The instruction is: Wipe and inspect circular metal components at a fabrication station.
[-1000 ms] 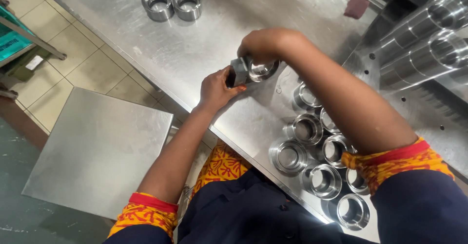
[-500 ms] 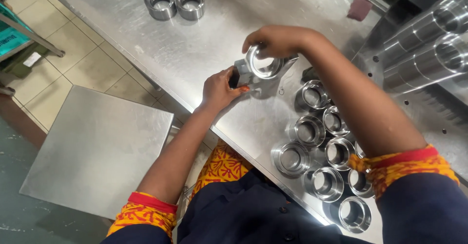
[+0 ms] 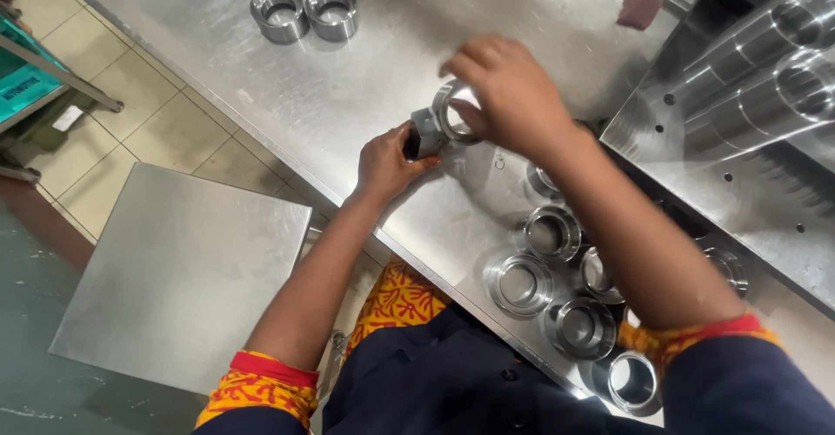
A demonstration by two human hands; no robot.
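A shiny metal ring [image 3: 454, 109] is held on edge by the R hand [image 3: 509, 96], fingers wrapped over its rim, above the steel table [image 3: 348, 96]. A small grey block-shaped part [image 3: 424, 133] is pinched by the L hand [image 3: 387, 161] & pressed against the ring's lower left side. Just below & right of the grip, a cluster of like rings [image 3: 557, 270] is set on the table; two more rings [image 3: 304, 10] are seen well apart, up & left.
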